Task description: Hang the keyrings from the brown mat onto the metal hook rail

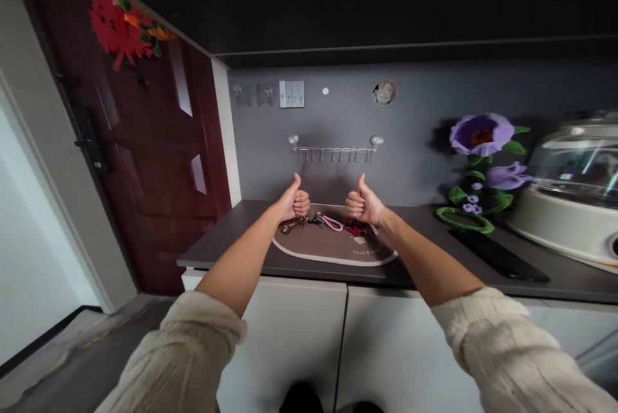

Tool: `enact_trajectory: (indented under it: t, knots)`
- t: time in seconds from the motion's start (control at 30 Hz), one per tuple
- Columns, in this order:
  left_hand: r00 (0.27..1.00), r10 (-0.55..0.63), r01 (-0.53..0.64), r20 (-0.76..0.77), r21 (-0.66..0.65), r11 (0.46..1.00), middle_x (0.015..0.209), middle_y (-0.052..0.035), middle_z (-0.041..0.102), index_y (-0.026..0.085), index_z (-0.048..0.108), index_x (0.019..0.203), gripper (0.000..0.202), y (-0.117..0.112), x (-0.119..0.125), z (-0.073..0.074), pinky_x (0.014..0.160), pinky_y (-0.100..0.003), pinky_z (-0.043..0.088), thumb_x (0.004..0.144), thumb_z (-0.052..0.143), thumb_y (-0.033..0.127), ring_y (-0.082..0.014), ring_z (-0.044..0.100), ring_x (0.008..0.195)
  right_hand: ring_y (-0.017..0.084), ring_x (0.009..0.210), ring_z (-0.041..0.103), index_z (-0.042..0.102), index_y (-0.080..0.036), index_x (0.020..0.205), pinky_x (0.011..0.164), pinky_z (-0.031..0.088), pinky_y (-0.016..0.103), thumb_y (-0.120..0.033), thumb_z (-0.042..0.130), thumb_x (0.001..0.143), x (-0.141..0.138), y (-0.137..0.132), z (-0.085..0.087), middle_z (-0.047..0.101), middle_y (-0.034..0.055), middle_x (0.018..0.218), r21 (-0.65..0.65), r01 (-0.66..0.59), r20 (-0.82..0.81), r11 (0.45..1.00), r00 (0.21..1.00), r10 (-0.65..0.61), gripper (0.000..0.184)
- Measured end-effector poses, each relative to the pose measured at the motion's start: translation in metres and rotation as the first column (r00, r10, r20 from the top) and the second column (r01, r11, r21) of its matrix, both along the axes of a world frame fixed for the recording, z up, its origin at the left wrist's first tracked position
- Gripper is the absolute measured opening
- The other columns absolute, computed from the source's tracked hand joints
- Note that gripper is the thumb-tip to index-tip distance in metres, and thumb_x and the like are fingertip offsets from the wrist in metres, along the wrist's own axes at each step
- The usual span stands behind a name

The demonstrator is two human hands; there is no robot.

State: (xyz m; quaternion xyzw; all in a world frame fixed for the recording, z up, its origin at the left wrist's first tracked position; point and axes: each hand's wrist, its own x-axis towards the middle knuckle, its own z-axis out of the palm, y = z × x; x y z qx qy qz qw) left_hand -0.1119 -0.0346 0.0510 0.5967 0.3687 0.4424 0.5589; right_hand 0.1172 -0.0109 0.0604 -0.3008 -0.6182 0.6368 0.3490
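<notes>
Hands thumbs-up, pink strap slanting rightward

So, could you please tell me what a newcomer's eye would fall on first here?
Most likely the bare left hand and bare right hand, both giving thumbs-up at the centre, near a looped pink strap on the brown oval mat. Next might come the purple artificial flower on the right, beside a rounded cream-white appliance, then the bright red and orange decoration at upper left, before the dark red door.
</notes>
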Motion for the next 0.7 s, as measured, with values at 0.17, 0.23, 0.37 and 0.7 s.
enact_trajectory:
  t: [0.17,0.23,0.37,0.7]
  knots:
    - [1.000,0.012,-0.012,-0.006,-0.066,0.998,0.035,0.0042,0.016,0.021,0.019,0.042,0.060,0.002,-0.007,-0.026,0.038,-0.024,0.020,0.058,0.006,0.078,-0.0063,0.017,0.033,0.006,0.035,0.011,0.013,-0.020,0.047,0.035,0.015,0.019,-0.077,0.010,0.062,0.004,0.000,-0.019,0.014,-0.0067,0.037,-0.041,0.021,0.000,0.999,1.000,-0.021,0.059]
    - [0.998,0.052,-0.054,-0.043,-0.064,0.996,0.035,0.0043,0.015,0.021,0.018,0.043,0.061,0.000,-0.010,-0.026,0.038,-0.024,0.020,0.058,0.004,0.078,-0.0064,0.017,0.033,0.006,0.035,0.011,0.013,-0.020,0.048,0.035,0.016,0.020,-0.078,0.008,0.062,0.004,-0.001,-0.019,0.014,-0.0067,0.037,-0.036,0.028,0.017,0.999,0.999,-0.028,0.060]
    - [0.995,0.086,-0.087,-0.057,-0.009,0.996,0.036,0.0049,0.015,0.021,0.019,0.044,0.060,-0.001,-0.014,-0.016,0.037,-0.024,0.020,0.060,0.006,0.078,-0.0061,0.017,0.033,0.005,0.035,0.012,0.013,-0.020,0.049,0.035,0.015,0.019,-0.078,0.011,0.062,-0.003,0.000,-0.013,0.014,-0.0070,0.038,-0.010,0.020,0.007,1.000,1.000,-0.020,0.060]
    - [0.814,0.552,-0.416,-0.180,0.484,0.770,0.048,0.0036,0.045,0.015,0.052,0.069,0.028,0.025,-0.021,-0.018,0.048,-0.021,0.031,0.077,0.041,0.040,-0.0064,0.038,0.043,0.004,0.031,0.018,0.046,-0.018,0.071,0.035,0.016,0.018,-0.045,0.044,0.076,-0.063,0.014,-0.014,0.027,-0.0098,0.037,0.165,0.240,-0.057,0.957,0.971,-0.233,0.028]
